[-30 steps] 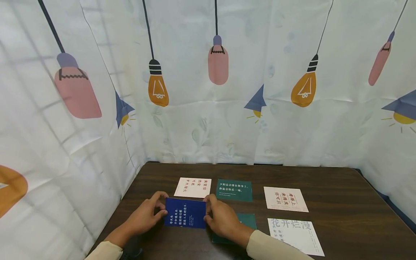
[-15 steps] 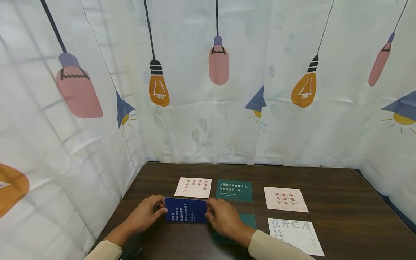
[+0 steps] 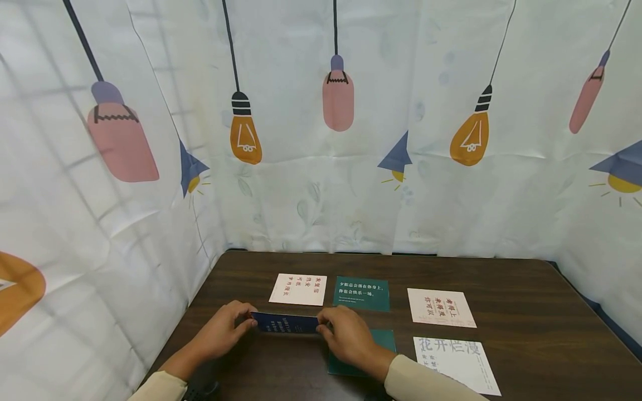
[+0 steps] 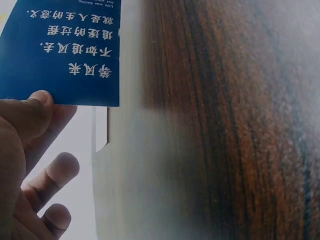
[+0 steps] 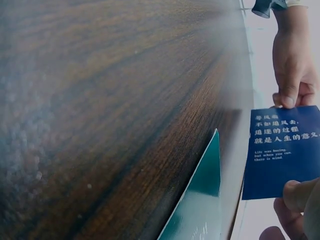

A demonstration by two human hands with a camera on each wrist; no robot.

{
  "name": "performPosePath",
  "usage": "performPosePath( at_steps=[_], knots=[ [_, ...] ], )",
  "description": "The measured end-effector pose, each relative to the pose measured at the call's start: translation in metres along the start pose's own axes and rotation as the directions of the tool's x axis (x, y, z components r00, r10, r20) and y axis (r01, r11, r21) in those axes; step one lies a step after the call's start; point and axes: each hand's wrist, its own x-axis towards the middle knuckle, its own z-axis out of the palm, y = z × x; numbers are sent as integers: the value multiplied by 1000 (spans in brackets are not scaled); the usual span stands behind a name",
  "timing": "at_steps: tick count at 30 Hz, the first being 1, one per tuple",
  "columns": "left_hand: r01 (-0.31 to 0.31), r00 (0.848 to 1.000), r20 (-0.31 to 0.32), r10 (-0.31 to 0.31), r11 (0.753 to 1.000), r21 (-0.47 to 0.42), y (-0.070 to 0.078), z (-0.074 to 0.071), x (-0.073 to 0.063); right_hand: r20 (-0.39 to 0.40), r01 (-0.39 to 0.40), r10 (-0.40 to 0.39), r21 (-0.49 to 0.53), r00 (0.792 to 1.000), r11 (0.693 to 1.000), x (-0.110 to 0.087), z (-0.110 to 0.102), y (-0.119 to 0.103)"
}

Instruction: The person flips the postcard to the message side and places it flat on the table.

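Note:
A dark blue card [image 3: 286, 323] with white printed characters is held up between both hands, tilted so the head view sees it as a narrow strip. My left hand [image 3: 227, 328] pinches its left end between thumb and fingers; in the left wrist view the thumb presses on the blue card [image 4: 65, 55] near one edge. At the opposite end my right hand [image 3: 348, 337] pinches it, and the right wrist view shows both hands on the blue card [image 5: 280, 170]. Below the right hand, a green card [image 3: 383, 340] lies partly hidden.
Behind the hands lie a pinkish-white card [image 3: 298, 289] with red characters and another green card [image 3: 361, 293]. To the right are a second red-lettered card [image 3: 441, 308] and a white card [image 3: 461, 367] with grey characters. A curtain [image 3: 301, 223] hangs behind the brown table [image 3: 526, 295].
The blue card has tipped from facing the head camera to nearly edge-on. Both hands keep their pinch on its ends and have shifted only slightly. The other cards have stayed put.

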Motion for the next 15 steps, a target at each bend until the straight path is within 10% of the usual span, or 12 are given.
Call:
performPosePath(
  at_steps=[15],
  knots=[
    [-22, 1000, -2, 22, 999, -26, -2, 1, -1, 32, -2, 2, 11, 999, 1000, 0, -1, 1]
  ],
)
